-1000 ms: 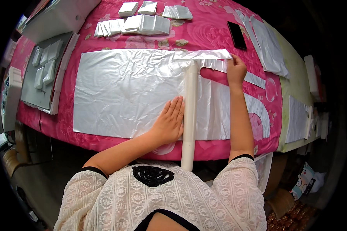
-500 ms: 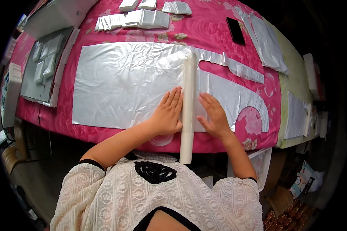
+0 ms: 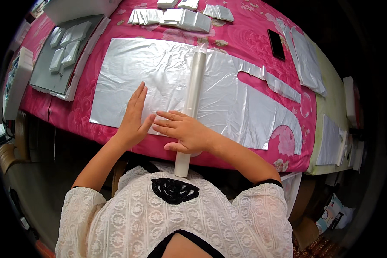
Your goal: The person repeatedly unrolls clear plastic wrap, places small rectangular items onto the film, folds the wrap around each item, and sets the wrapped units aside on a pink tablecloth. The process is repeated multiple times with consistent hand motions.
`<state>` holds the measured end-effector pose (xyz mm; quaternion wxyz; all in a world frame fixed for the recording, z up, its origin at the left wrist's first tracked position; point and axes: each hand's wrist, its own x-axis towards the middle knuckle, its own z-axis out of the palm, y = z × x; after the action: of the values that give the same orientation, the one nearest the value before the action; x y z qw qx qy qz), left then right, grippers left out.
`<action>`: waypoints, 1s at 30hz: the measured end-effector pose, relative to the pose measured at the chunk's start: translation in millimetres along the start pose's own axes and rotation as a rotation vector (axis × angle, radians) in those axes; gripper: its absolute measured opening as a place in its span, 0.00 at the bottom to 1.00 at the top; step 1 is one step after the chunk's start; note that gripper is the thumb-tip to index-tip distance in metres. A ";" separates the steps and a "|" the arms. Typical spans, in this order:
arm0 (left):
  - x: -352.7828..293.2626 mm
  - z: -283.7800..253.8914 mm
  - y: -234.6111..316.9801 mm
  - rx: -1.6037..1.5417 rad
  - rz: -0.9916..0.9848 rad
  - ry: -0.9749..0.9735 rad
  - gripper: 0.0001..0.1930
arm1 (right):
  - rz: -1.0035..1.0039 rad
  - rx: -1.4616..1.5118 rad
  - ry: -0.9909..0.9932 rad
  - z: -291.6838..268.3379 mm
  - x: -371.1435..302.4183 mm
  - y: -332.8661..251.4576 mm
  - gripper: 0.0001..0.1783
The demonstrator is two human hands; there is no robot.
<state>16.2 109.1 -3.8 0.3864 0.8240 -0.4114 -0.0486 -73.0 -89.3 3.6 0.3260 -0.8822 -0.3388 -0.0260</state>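
Observation:
A thin, shiny white plastic sheet lies spread on the table, with curved cut-outs toward its right end. Across it, pointing from me to the far side, lies a long pale tube whose near end juts past the table edge. My right hand rests over the near part of this tube, fingers stretched and slightly spread, pointing left. Left of the tube, my left hand is held low over the sheet with its fingers straight; whether it touches the plastic I cannot tell. The two hands' fingertips are close together.
Stacks of folded white packets sit at the far side. More packets lie on a grey board at the left. A black phone and folded plastic sheets are at the far right, on a pink flowered cloth.
The tube has moved left over the sheet and tilted. My left hand has come off it to the left. My right hand has swung over onto it. The whole view has shifted slightly.

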 end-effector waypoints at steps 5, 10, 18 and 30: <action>-54.4 -38.1 -27.3 -0.011 -0.164 0.109 0.32 | 0.046 0.064 0.225 -22.1 14.1 15.1 0.24; -96.3 -57.6 -24.7 -0.050 -0.254 0.117 0.31 | 0.191 -0.298 -0.073 -20.1 20.3 46.6 0.32; -117.5 -59.2 -21.4 -0.090 -0.371 0.166 0.34 | -0.132 -0.314 -0.116 26.2 157.5 73.3 0.30; -127.2 -68.5 -28.2 -0.562 -0.950 0.228 0.34 | 0.379 -0.166 0.742 96.1 253.0 50.9 0.34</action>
<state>-22.0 251.2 -5.5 0.5686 0.7843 0.0781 -0.2355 136.0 86.2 -32.8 0.3529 -0.8829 -0.0271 -0.3086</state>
